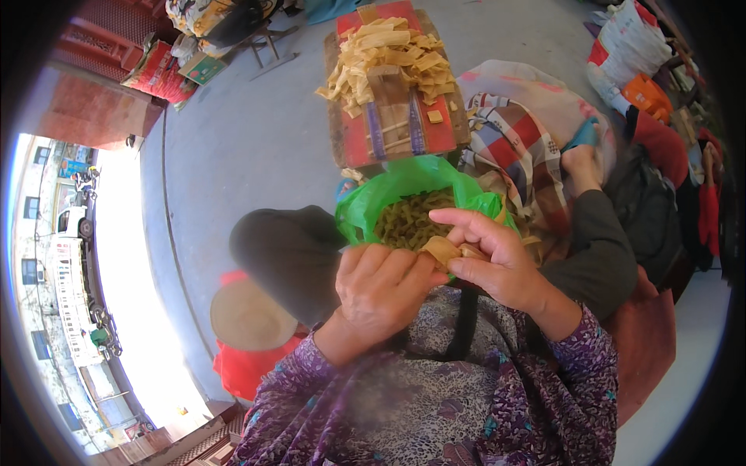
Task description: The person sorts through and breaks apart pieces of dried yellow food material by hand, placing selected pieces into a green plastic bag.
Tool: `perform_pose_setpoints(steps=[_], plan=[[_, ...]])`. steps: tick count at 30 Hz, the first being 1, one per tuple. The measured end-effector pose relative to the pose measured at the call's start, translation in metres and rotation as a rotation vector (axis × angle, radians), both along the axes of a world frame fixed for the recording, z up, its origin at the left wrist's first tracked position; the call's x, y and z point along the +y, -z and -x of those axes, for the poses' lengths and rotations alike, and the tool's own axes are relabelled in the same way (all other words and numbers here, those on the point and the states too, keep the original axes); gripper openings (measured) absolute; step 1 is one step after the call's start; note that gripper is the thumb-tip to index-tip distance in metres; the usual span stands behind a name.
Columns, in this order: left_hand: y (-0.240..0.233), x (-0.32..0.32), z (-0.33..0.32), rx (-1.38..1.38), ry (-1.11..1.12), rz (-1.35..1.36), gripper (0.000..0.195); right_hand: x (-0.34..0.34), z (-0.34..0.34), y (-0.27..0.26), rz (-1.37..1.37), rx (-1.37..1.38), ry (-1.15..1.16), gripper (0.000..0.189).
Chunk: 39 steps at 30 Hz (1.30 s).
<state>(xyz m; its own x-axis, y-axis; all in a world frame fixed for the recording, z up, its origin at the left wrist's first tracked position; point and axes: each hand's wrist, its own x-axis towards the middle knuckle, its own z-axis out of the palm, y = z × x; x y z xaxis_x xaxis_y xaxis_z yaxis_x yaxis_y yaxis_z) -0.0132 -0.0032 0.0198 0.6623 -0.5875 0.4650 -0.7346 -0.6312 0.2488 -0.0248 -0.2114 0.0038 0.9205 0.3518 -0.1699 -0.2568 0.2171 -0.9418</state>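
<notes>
My left hand [387, 288] and my right hand [495, 256] meet in front of my chest, both pinching a pale yellow folded strip [441, 249], whose material I cannot tell. The right index finger is stretched out above it. Right behind the strip, a green plastic bag [373, 198] stands open between my legs, holding many small brownish-green curled pieces [411, 218]. Beyond the bag, a heap of flat yellow strips [390, 49] lies on a red board [437, 137] on a low wooden stool, with a small wooden block [390, 93] in front of the heap.
A checked cloth [524, 140] lies right of the stool. A straw hat [253, 314] on something red is at my left. Stuffed sacks [632, 43] and an orange container [647, 98] stand at the upper right. Another person's red sleeve [708, 218] shows at the far right.
</notes>
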Motion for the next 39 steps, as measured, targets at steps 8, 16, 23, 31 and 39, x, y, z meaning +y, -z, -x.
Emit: perform_pose_setpoints(steps=[8, 16, 23, 31, 39], plan=[[0.013, -0.009, -0.003, 1.444, -0.203, 0.851, 0.009, 0.001, 0.002, 0.008, 0.144, -0.153, 0.026, 0.051], [0.033, 0.019, -0.023, 1.434, -0.227, 1.151, 0.009, -0.023, -0.006, 0.003, 0.377, -0.111, -0.106, 0.040], [0.017, 0.026, -0.033, 0.886, -0.333, 0.818, 0.024, -0.020, -0.007, 0.033, 0.918, -0.721, 0.040, 0.012], [0.018, 0.009, -0.045, 0.302, 0.339, -0.247, 0.015, -0.010, -0.007, 0.028, 0.957, -0.937, -0.247, 0.012], [0.024, 0.029, -0.057, 0.490, 0.290, -0.080, 0.017, -0.030, -0.021, 0.029, 0.844, -0.841, -0.273, 0.013]])
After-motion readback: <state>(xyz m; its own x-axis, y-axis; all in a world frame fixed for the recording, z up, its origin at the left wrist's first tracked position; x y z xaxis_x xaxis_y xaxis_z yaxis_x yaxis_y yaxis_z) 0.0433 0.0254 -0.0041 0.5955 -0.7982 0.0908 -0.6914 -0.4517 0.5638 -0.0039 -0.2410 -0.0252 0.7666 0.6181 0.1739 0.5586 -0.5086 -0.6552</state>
